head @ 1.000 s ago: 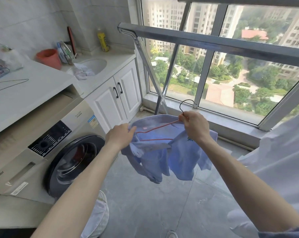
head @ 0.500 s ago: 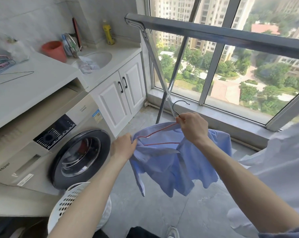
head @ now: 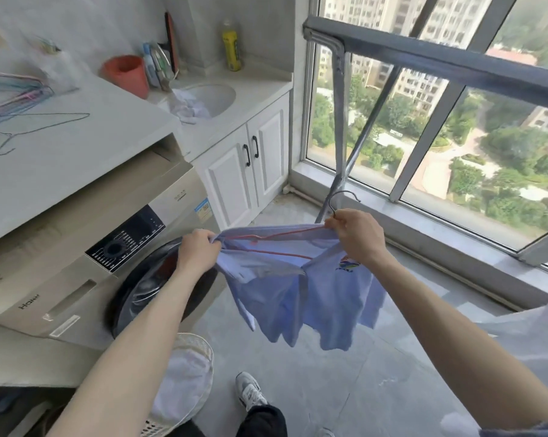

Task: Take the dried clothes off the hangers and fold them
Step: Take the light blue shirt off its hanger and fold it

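Note:
A light blue shirt [head: 323, 298] with a small coloured logo hangs on a red wire hanger [head: 275, 236] in front of me, above the floor. My right hand [head: 357, 236] pinches the hanger at the base of its dark hook. My left hand [head: 197, 250] grips the shirt's fabric at the hanger's left end. The shirt's lower part dangles loosely. A white garment [head: 531, 335] hangs at the right edge.
Bare wire hangers [head: 17, 99] lie on the white counter [head: 77, 146] over a washing machine [head: 86, 257]. A white laundry basket [head: 184, 383] with pale cloth stands by my feet. A sink, an orange bucket [head: 126, 74], a drying rack bar [head: 423, 55] and window lie beyond.
I have turned left and both hands have moved slightly down and left with the shirt. The left hand has pulled the fabric further along the hanger's left end.

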